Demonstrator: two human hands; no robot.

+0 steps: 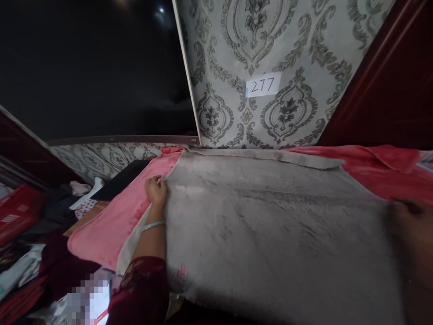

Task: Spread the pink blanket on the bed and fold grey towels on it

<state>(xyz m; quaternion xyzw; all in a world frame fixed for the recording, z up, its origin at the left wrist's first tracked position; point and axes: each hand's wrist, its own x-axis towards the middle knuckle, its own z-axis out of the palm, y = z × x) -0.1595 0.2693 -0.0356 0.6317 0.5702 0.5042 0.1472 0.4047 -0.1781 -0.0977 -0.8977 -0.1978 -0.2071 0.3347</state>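
In the head view, the only one we have, a grey cloth [277, 234] spans the middle from the wallpapered wall [287, 40] down toward us, its upper edge folded over in a narrow strip. We see the left hand [156, 190] with its fingers curled in, pinching the cloth's left edge. The right hand [412, 225] is at the cloth's right edge, but it is too blurred for us to tell whether its fingers grip the fabric. Pink fabric [98, 230] lies beside the left hand, and redder fabric [375, 178] shows beyond the grey at upper right (we cannot tell whether the two are one piece). A bracelet [154, 225] circles the left wrist above a dark red sleeve [138, 289]. At lower left we notice heaped clothes [57, 257] near a red object [20, 214]. A large black screen [94, 72] fills the upper left, and a paper label [263, 85] on the wall reads 277.
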